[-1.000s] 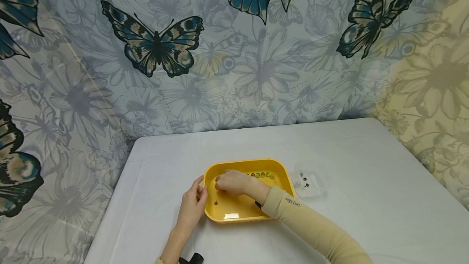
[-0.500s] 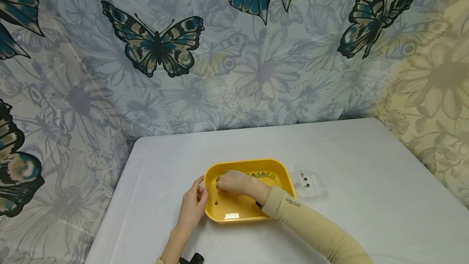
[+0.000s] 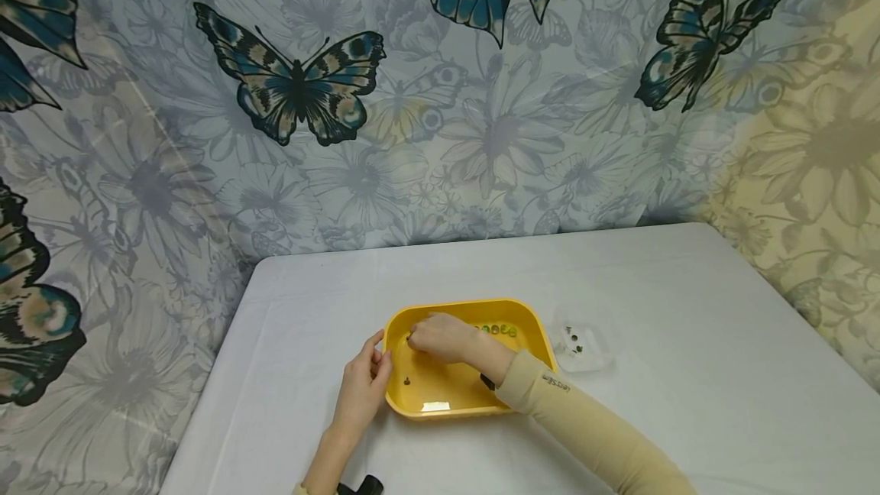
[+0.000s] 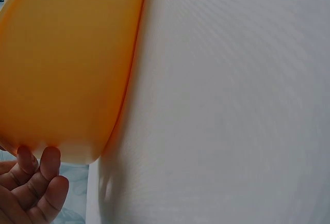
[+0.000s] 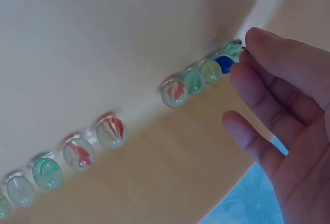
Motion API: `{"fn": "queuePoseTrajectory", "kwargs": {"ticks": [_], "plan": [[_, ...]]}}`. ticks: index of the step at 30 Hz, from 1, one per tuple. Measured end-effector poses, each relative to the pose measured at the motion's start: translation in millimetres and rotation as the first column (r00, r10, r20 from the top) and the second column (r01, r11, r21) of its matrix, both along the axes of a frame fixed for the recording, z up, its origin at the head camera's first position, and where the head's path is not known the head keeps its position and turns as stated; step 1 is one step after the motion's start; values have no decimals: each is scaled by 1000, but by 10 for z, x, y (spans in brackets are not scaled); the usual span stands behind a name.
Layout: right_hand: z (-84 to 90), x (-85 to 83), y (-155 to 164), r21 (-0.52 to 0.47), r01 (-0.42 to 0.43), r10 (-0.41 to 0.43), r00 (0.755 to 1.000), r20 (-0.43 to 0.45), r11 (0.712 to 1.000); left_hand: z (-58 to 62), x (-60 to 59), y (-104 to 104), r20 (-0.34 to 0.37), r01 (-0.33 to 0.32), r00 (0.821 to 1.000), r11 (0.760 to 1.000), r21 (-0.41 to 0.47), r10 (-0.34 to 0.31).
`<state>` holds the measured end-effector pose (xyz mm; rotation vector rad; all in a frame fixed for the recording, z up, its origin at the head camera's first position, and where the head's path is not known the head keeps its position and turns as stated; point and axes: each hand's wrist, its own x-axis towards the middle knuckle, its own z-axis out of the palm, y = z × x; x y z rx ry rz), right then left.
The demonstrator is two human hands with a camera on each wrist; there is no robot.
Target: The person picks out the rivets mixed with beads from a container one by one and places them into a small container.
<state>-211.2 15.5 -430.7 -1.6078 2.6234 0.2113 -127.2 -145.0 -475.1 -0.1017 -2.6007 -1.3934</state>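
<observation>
Right now my right hand [image 3: 440, 338], fingers loosely open and nearer, reaches the left end of the marble row [image 5: 116, 146] running along the yellow tray's [image 3: 532, 327] far wall, while my left hand [image 3: 364, 384] pinches the tray's left rim

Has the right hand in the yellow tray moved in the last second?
Yes, slightly: the right hand has crept toward the far wall of the yellow tray, covering more of the marbles lined up there.

right arm: tan long sleeve [image 3: 591, 426], small dark lettering near cuff | left wrist: black strap-like device [image 3: 362, 486]
</observation>
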Motion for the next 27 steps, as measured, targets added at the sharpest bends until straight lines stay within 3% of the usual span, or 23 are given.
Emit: {"fn": "queuePoseTrajectory", "kwargs": {"ticks": [27], "plan": [[179, 67, 88, -46, -5, 4, 1000, -13, 999, -6, 14, 3, -21, -5, 1000, 1000, 4, 5]]}}
